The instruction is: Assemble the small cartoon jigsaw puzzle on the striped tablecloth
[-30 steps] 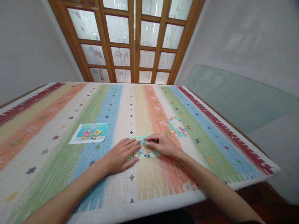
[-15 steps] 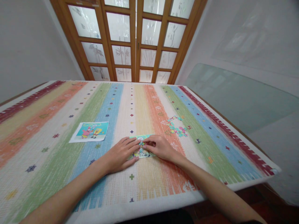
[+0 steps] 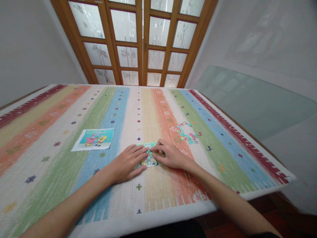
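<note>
A small jigsaw puzzle (image 3: pixel 149 162) with a cartoon picture lies on the striped tablecloth in front of me, partly covered by my fingers. My left hand (image 3: pixel 128 163) rests open and flat, its fingertips over the puzzle's left side. From the right, my right hand (image 3: pixel 170 154) bends over the puzzle with thumb and index finger drawn together near its middle. Whatever sits between those fingertips is too small to make out. Loose jigsaw pieces (image 3: pixel 187 135), teal, pink and yellow, lie in a scattered cluster beyond my right hand.
A printed cartoon picture (image 3: pixel 95 138) on white paper lies to the left, beyond my left hand. The tablecloth (image 3: pixel 153 195) covers the whole table. Wooden doors (image 3: pixel 143 43) with glass panes stand behind it, and a pale green panel (image 3: pixel 247 96) leans at the right wall.
The view has shifted slightly. Both hands stay at the puzzle, with the right fingers a little differently bent over it. The loose pieces and the printed picture lie as before.
</note>
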`<state>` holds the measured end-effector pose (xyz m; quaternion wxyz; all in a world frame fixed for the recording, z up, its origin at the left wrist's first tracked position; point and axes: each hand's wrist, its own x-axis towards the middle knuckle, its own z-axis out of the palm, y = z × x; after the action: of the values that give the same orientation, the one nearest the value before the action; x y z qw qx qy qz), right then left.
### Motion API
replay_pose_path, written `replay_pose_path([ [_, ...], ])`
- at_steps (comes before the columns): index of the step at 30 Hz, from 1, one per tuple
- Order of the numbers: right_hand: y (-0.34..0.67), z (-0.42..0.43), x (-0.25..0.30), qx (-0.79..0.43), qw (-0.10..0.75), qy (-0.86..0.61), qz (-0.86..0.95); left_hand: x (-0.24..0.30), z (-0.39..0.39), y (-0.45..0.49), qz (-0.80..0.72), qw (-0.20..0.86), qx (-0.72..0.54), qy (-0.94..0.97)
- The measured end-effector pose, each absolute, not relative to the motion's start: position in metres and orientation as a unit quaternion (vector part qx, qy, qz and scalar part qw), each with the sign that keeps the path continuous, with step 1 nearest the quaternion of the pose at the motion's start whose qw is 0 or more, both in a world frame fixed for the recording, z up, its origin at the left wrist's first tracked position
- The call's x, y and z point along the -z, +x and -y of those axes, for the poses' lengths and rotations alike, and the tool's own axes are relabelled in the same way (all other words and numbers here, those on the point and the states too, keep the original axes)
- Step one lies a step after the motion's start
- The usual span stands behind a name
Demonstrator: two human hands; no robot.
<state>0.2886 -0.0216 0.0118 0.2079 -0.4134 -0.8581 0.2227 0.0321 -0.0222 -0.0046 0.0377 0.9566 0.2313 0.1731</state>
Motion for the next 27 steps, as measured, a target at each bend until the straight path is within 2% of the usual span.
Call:
replay_pose_path([
  [27, 0.2852, 0.021, -0.0175, -0.274, 0.178, -0.448, 0.832, 0.005, 0.0216, 0.033, -0.228, 0.023, -0.161, 0.96],
])
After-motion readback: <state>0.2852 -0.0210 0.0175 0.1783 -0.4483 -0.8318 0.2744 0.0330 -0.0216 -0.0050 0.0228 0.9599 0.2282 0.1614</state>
